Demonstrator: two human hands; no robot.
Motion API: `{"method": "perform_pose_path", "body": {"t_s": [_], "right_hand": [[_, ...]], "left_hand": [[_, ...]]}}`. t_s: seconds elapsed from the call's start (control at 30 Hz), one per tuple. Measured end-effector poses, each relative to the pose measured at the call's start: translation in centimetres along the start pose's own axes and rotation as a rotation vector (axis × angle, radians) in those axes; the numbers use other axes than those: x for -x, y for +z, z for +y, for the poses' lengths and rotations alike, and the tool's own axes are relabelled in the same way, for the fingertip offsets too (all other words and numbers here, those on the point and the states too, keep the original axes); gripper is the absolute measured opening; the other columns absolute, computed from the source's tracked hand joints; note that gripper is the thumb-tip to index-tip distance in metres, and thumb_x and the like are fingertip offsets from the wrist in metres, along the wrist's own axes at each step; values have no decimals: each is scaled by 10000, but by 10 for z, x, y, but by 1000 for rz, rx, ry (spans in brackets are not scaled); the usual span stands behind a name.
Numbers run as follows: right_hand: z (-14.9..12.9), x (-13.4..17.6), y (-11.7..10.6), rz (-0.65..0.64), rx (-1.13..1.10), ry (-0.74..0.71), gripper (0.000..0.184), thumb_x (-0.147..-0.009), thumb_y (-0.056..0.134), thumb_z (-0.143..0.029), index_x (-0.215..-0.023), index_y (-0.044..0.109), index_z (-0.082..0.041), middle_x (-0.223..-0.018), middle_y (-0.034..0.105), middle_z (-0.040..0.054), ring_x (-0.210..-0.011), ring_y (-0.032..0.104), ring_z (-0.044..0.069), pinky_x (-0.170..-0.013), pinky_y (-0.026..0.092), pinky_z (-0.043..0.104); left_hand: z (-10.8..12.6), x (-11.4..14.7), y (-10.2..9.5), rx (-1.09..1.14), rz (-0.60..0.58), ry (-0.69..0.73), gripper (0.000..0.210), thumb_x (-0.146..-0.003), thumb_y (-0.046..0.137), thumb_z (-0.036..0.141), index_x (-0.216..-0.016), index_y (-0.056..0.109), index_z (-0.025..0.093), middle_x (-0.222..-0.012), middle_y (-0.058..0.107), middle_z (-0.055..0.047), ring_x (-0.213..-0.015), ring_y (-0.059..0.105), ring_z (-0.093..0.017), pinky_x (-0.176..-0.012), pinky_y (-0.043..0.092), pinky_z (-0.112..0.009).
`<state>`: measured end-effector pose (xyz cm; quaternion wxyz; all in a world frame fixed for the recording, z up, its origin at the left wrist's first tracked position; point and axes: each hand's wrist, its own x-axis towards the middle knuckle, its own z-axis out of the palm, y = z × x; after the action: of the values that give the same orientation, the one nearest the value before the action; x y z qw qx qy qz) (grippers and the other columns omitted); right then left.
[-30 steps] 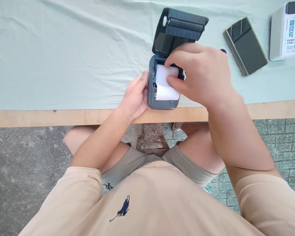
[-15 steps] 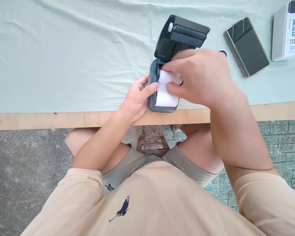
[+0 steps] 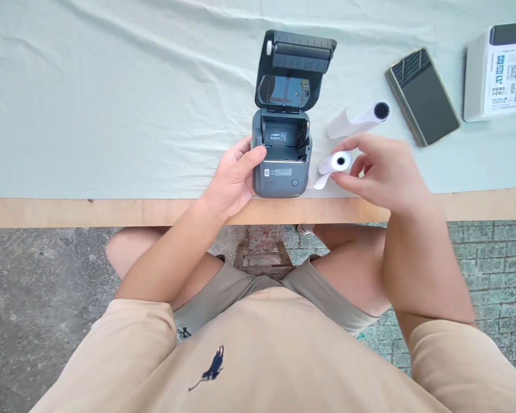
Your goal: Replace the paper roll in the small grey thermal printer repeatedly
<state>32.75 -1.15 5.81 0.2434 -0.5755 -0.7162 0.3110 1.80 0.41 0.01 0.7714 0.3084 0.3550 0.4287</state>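
Observation:
My left hand (image 3: 236, 175) grips the left side of a dark grey label printer (image 3: 279, 186), its thumb over the rim. The printer's lid (image 3: 290, 74) is swung up, and its paper bay (image 3: 282, 140) holds no roll. To the right of the printer, my right hand (image 3: 376, 172) pinches a small white paper roll (image 3: 330, 163) between thumb and fingers. The roll's dark core hole faces right, and a loose end of paper hangs below it. Just beyond lies a second white paper roll (image 3: 361, 119) with a black core and a strip partly unrolled.
A phone (image 3: 423, 94) lies on the pale cloth (image 3: 133, 103) to the right. Past it stands a white box-shaped device (image 3: 494, 74) with a printed label. The bare wooden table edge (image 3: 90, 212) runs in front of me.
My right hand has lifted the paper roll out of the printer's bay and moved right with it. The second roll, mostly hidden earlier, now shows. My left hand still holds the printer.

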Motion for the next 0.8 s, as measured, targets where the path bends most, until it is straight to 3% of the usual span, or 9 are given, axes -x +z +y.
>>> {"method": "perform_pose_path", "body": {"t_s": [0.1, 0.23, 0.3, 0.37, 0.43, 0.53, 0.6, 0.7, 0.8], "right_hand": [[10, 3, -1, 25, -38, 39, 235, -812, 960, -398, -1015, 845, -370, -820, 767, -36, -575, 599, 213, -553, 430, 406], [30, 2, -8, 443, -131, 7, 257, -918, 999, -467, -1006, 766, -407, -905, 739, 6, -612, 501, 225, -526, 360, 433], [47, -5, -8, 542, -138, 30, 389, -876, 1038, -440, -1136, 749, -435, -833, 650, -21, -641, 509, 244, -542, 406, 442], [64, -15, -4, 502, -128, 82, 574, -826, 1058, -446, -1310, 751, -429, -790, 598, -58, -669, 541, 248, -593, 492, 446], [77, -25, 3, 411, -102, 123, 570, -869, 1027, -489, -1366, 762, -402, -801, 610, -56, -724, 570, 249, -677, 558, 460], [86, -36, 10, 415, -75, 135, 363, -930, 990, -537, -1198, 799, -384, -779, 586, -30, -762, 547, 259, -723, 550, 482], [84, -40, 10, 458, -61, 133, 328, -914, 989, -570, -1101, 795, -383, -797, 588, -9, -766, 523, 267, -729, 531, 500], [70, -39, 3, 545, -113, 73, 385, -896, 981, -631, -1146, 798, -401, -1072, 769, 83, -985, 700, 346, -801, 588, 529], [43, -31, -4, 547, -254, -78, 585, -905, 945, -889, -1237, 774, -440, -1313, 835, 114, -1236, 796, 423, -936, 690, 589]], "left_hand": [[0, 0, -1, -17, -3, -5, 676, -842, 1149, 797, -1157, 846, 281, -1381, 1003, -88, -1598, 894, -471, -1154, 871, -547], [1, 0, -5, -30, 17, -20, 688, -852, 1149, 789, -1221, 861, 286, -1351, 1008, -98, -1573, 907, -474, -1122, 884, -546], [2, 0, -6, -30, 12, -19, 673, -863, 1147, 782, -1217, 869, 283, -1350, 1011, -99, -1599, 894, -472, -1152, 880, -549], [2, 0, -6, -30, 22, -12, 655, -858, 1167, 742, -1213, 886, 269, -1370, 1011, -104, -1614, 887, -465, -1176, 876, -530], [3, 0, -5, -28, 40, 7, 634, -850, 1182, 710, -1190, 898, 256, -1407, 1008, -109, -1626, 880, -460, -1186, 874, -516], [2, 0, -3, -15, 55, 44, 599, -848, 1182, 706, -1135, 905, 259, -1443, 1004, -99, -1651, 866, -453, -1212, 867, -513], [0, 0, -3, -11, 64, 57, 565, -868, 1170, 694, -1141, 916, 269, -1432, 1006, -89, -1633, 880, -432, -1207, 865, -482], [-2, 0, -3, -5, 67, 64, 558, -891, 1155, 684, -1182, 918, 271, -1382, 1012, -87, -1588, 906, -421, -1181, 868, -469], [-3, 0, -2, 15, 45, 53, 618, -860, 1177, 715, -1167, 893, 261, -1376, 1008, -105, -1597, 897, -455, -1199, 862, -525]]}}
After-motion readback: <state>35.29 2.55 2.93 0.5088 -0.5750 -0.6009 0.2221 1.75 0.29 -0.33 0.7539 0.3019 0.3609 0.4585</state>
